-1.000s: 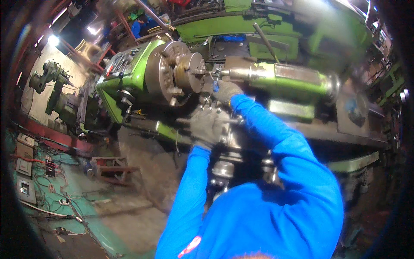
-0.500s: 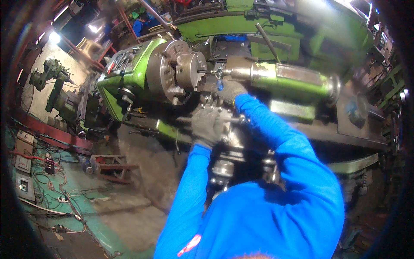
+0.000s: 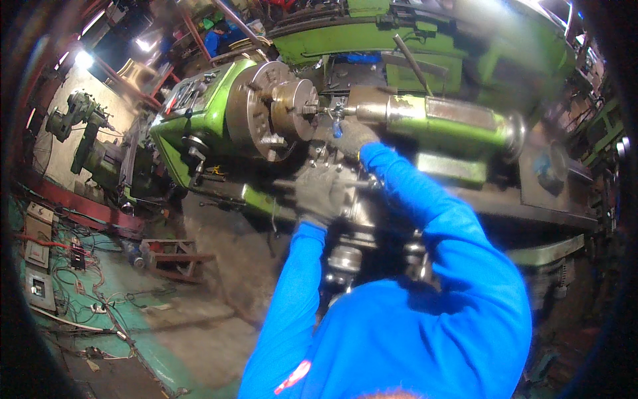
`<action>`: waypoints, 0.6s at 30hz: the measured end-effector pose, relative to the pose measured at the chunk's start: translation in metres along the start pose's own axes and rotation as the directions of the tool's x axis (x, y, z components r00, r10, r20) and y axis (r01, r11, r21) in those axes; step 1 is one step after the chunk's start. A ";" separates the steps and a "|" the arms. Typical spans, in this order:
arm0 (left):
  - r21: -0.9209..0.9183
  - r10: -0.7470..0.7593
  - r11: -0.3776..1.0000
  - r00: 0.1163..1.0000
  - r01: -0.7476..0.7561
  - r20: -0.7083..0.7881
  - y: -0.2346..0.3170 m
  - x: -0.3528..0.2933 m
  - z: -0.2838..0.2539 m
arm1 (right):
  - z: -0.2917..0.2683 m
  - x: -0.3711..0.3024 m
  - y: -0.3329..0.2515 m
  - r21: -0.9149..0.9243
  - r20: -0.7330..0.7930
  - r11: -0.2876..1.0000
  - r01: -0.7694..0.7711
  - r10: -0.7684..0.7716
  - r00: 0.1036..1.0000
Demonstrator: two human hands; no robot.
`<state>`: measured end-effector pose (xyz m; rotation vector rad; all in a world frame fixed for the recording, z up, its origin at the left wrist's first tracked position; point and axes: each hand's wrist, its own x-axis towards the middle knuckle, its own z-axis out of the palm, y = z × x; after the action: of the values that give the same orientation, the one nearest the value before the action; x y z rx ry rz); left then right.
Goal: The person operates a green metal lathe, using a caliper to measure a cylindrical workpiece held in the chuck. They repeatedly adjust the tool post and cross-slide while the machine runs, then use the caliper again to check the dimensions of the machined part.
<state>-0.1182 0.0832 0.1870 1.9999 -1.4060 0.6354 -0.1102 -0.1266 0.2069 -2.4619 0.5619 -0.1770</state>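
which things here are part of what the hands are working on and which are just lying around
In hand:
left hand, gloved, on the lathe carriage
right hand, gloved, at the part between the chuck and the tailstock

Lying about:
green drilling machine at the far wall
metal stand on the floor
cables on the green floor

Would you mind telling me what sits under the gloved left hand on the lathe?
The left hand rests on grey metal parts of the lathe carriage, with a round knob below. The glove covers whatever the fingers actually touch.
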 end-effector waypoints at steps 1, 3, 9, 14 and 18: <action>0.011 -0.001 1.000 1.000 0.001 0.003 0.000 0.000 0.001 | 0.004 0.005 0.004 -0.009 -0.001 1.000 -0.003 0.003 1.000; 0.012 0.011 1.000 1.000 -0.011 -0.004 -0.002 0.000 0.004 | 0.009 0.010 0.008 -0.020 -0.003 1.000 -0.015 0.015 1.000; 0.008 -0.028 1.000 1.000 0.028 0.006 -0.006 -0.006 0.007 | 0.000 0.002 -0.006 0.012 0.037 0.999 -0.046 0.045 0.998; 0.057 -0.063 0.997 0.996 0.059 0.070 -0.001 -0.004 0.004 | -0.001 0.006 -0.003 -0.017 0.062 0.999 -0.035 0.036 0.997; 0.064 -0.059 0.996 0.997 0.056 0.046 -0.002 -0.007 0.006 | -0.001 0.003 -0.005 -0.016 0.048 0.999 -0.031 0.032 0.998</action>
<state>-0.1177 0.0837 0.1776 2.1093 -1.3669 0.6171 -0.1066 -0.1250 0.2109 -2.4630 0.5829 -0.1002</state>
